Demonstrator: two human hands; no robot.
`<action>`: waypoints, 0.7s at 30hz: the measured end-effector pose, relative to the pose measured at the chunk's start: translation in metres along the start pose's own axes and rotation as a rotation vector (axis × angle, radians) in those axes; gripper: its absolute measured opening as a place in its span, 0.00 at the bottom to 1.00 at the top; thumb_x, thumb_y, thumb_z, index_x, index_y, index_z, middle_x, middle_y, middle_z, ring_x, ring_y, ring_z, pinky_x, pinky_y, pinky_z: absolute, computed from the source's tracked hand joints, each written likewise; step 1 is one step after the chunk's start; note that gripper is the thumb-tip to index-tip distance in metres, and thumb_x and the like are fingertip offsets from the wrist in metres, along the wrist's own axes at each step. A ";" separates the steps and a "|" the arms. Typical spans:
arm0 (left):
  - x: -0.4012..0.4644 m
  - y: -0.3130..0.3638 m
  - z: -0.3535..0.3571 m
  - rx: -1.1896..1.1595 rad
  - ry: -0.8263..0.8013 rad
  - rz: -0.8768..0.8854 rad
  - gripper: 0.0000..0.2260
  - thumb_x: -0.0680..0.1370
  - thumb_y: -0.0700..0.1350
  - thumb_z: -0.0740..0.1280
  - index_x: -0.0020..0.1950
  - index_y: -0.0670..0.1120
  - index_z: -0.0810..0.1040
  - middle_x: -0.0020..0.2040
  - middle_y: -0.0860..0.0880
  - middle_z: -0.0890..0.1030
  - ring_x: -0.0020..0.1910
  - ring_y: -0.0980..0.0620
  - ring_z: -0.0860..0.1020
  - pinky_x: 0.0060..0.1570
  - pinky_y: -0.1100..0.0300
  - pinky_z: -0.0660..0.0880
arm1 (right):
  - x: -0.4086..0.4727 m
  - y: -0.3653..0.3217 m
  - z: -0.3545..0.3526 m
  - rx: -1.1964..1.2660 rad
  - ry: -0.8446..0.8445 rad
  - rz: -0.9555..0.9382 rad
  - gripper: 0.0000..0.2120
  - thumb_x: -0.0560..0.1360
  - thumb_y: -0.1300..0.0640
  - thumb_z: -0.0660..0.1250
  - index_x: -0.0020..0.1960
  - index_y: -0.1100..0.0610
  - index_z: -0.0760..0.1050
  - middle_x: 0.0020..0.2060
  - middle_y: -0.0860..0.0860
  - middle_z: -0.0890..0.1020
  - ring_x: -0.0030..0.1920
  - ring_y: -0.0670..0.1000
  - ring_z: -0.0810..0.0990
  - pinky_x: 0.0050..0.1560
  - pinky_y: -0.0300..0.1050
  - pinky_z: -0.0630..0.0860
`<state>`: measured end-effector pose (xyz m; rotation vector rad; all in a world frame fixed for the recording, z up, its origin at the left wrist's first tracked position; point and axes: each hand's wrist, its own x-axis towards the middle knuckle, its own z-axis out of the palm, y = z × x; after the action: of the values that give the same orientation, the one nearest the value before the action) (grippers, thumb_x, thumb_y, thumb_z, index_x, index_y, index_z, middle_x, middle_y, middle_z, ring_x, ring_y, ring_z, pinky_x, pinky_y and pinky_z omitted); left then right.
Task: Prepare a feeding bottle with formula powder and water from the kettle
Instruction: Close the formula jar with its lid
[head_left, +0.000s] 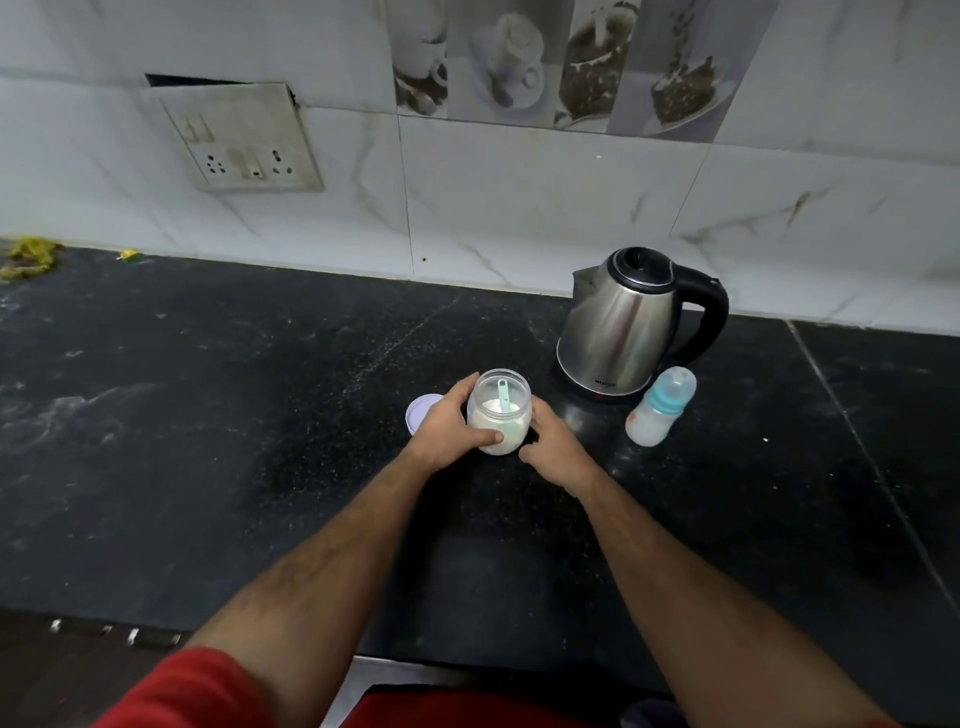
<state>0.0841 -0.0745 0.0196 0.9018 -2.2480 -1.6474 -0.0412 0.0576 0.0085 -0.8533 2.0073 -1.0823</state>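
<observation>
Bottle (658, 408) standing capped on black counter (208, 415), just at 4 o'clock of kettle (626, 327), nearly touching its base; well clear of both hands. Teal collar and clear dome cap still on, so not yet ready to take powder. Probably parked there to keep kettle and bottle within one reach for the pour.

Powder jar (499, 411) open at centre, teal scoop (503, 395) standing inside in white powder. Lid (420, 410) lying flat at 9 o'clock of jar, partly hidden behind left hand (447, 421), likely set aside to free the mouth for scooping.

Left hand wrapped around jar's left side, thumb across the front, fingers curled behind: firm steadying grip. Right hand (553, 447) at 3 o'clock of jar, fingers loosely half-curled, tips touching or just beside the glass, cannot tell which; holding nothing. Looks like bracing jar before going for the scoop.

Kettle lid closed, spout toward 9 o'clock, handle toward 3 o'clock, handy for a right-hand grab.

Count: one bottle, one kettle, one jar, one lid, one scoop, two hands.
</observation>
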 end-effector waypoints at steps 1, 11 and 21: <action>0.003 0.000 -0.001 0.003 -0.013 0.020 0.41 0.67 0.39 0.80 0.76 0.47 0.65 0.67 0.53 0.76 0.67 0.53 0.74 0.67 0.55 0.72 | 0.000 -0.001 0.000 0.012 -0.009 -0.007 0.39 0.60 0.65 0.65 0.70 0.45 0.67 0.65 0.46 0.77 0.67 0.47 0.74 0.68 0.53 0.73; 0.008 0.024 -0.011 -0.052 -0.015 0.061 0.25 0.65 0.50 0.81 0.61 0.50 0.80 0.52 0.54 0.85 0.51 0.58 0.83 0.56 0.56 0.80 | -0.019 -0.013 -0.006 0.201 -0.058 -0.079 0.49 0.64 0.70 0.79 0.76 0.51 0.57 0.66 0.48 0.75 0.65 0.45 0.77 0.57 0.39 0.77; -0.001 0.051 -0.013 0.010 -0.007 0.025 0.30 0.62 0.67 0.76 0.59 0.54 0.82 0.48 0.55 0.86 0.49 0.59 0.84 0.55 0.54 0.80 | -0.026 -0.014 0.005 0.344 0.052 -0.181 0.51 0.64 0.69 0.79 0.77 0.57 0.53 0.68 0.55 0.76 0.67 0.54 0.77 0.65 0.51 0.76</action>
<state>0.0735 -0.0750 0.0713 0.8676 -2.2646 -1.6331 -0.0199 0.0701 0.0251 -0.8389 1.7363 -1.5132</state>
